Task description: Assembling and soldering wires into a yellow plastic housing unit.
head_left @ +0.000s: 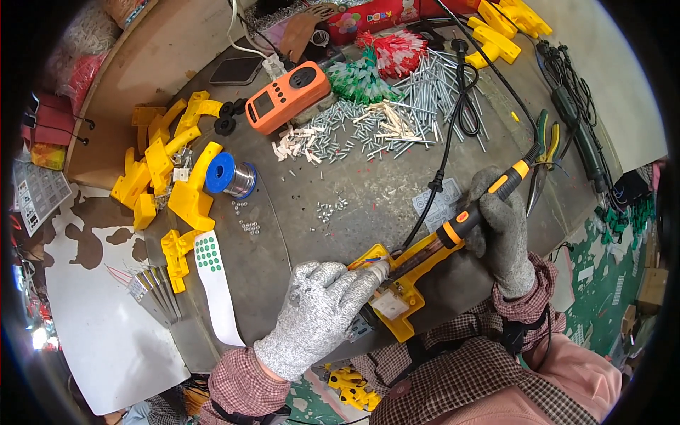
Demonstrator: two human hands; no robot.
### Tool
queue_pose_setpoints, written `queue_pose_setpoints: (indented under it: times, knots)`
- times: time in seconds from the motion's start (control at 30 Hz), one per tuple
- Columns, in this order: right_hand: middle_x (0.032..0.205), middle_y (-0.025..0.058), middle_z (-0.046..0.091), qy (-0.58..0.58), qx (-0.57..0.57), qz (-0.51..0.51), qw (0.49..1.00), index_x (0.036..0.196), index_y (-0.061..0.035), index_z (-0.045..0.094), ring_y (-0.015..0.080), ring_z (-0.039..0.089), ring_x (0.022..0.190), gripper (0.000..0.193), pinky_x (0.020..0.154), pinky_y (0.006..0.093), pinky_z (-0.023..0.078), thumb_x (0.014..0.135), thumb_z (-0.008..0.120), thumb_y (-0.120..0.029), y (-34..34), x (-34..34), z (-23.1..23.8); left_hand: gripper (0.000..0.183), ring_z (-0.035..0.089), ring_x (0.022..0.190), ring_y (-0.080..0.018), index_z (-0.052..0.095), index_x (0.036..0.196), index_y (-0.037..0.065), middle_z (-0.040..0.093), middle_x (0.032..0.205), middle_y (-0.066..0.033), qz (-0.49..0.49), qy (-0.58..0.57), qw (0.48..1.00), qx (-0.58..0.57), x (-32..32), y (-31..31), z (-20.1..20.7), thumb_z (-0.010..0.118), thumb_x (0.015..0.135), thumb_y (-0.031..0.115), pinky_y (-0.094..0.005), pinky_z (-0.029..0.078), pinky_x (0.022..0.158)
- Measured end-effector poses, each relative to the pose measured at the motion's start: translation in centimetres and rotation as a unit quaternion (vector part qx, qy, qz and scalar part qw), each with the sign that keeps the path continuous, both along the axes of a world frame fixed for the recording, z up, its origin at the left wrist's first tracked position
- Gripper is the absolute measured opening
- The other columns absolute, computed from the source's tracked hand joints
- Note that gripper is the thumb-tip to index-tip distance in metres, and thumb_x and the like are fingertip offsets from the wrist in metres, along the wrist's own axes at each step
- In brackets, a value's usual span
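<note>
Both my hands wear grey gloves. My right hand point(504, 230) is closed round the black and orange handle of a soldering iron point(489, 200), whose cord runs up to the top of the view. The iron slants down to the left, its shaft over a yellow plastic housing point(409, 294). That open housing lies at the table's near edge, with a white block, thin wires and a black cord at it. My left hand point(319, 304) is closed, its fingertips pressed on the wires and the housing's left part. Its fingers hide the iron's tip.
A blue solder spool point(230, 176), yellow housings point(191, 191) and a white sticker strip point(221, 301) lie left. Further back are an orange socket meter point(288, 97), screws point(439, 92) and red and green parts point(365, 74). Pliers point(542, 159) and another corded tool point(577, 124) lie right.
</note>
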State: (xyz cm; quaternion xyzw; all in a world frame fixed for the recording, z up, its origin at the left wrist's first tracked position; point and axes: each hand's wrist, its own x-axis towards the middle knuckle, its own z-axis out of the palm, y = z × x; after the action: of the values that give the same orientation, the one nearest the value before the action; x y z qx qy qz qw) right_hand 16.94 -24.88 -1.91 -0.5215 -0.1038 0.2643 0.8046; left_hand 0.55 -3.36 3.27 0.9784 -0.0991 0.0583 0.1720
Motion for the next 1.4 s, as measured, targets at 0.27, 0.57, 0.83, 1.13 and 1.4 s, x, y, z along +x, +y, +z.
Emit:
queue_pose_setpoints:
  times: [0.27, 0.57, 0.83, 1.13, 1.4]
  knots:
    - [0.07, 0.0042, 0.056, 0.003, 0.0, -0.011, 1.0, 0.104, -0.0043, 0.051, 0.0088, 0.047, 0.044, 0.023, 0.04, 0.0228, 0.037, 0.095, 0.06, -0.023, 0.3, 0.0, 0.6, 0.071, 0.061, 0.1, -0.0252, 0.056, 0.138, 0.01, 0.065, 0.101, -0.0062, -0.013, 0.119, 0.992, 0.03, -0.3, 0.2, 0.9, 0.075, 0.07, 0.013, -0.0422, 0.044, 0.091]
    - [0.067, 0.0048, 0.056, 0.001, 0.005, -0.095, 0.996, 0.102, -0.003, 0.051, 0.0088, 0.047, 0.043, 0.02, 0.04, 0.0224, 0.037, 0.092, 0.056, -0.02, 0.1, 0.0, 1.1, 0.066, 0.061, 0.099, -0.0245, 0.054, 0.14, 0.008, 0.064, 0.101, -0.0074, -0.018, 0.12, 0.992, 0.046, -0.4, 0.2, 1.0, 0.071, 0.076, 0.011, -0.0422, 0.044, 0.09]
    - [0.065, 0.0039, 0.054, -0.023, 0.025, -0.075, 0.997, 0.1, -0.0035, 0.051, 0.0096, 0.047, 0.043, 0.028, 0.04, 0.0226, 0.036, 0.093, 0.061, -0.029, -0.4, 0.2, 0.6, 0.056, 0.062, 0.086, -0.0252, 0.065, 0.127, 0.01, 0.066, 0.085, -0.0064, -0.012, 0.081, 0.995, 0.058, -0.1, -0.2, 1.3, 0.076, 0.072, 0.013, -0.0418, 0.043, 0.08]
    - [0.064, 0.0028, 0.053, -0.012, 0.036, -0.084, 0.996, 0.101, -0.0035, 0.051, 0.0095, 0.048, 0.044, 0.032, 0.04, 0.022, 0.036, 0.09, 0.065, -0.031, -0.5, 0.1, 0.5, 0.059, 0.062, 0.086, -0.025, 0.065, 0.128, 0.011, 0.066, 0.086, -0.0059, -0.017, 0.068, 0.996, 0.054, -0.2, -0.2, 1.4, 0.077, 0.071, 0.015, -0.0414, 0.042, 0.081]
    - [0.064, 0.0039, 0.054, -0.017, 0.017, -0.083, 0.996, 0.103, -0.0015, 0.051, 0.0095, 0.047, 0.042, 0.031, 0.038, 0.0219, 0.036, 0.09, 0.063, -0.028, -0.6, 0.0, 0.6, 0.058, 0.062, 0.085, -0.0246, 0.065, 0.127, 0.011, 0.066, 0.085, -0.0057, -0.014, 0.068, 0.996, 0.05, -0.1, -0.2, 1.5, 0.077, 0.071, 0.015, -0.0412, 0.043, 0.08]
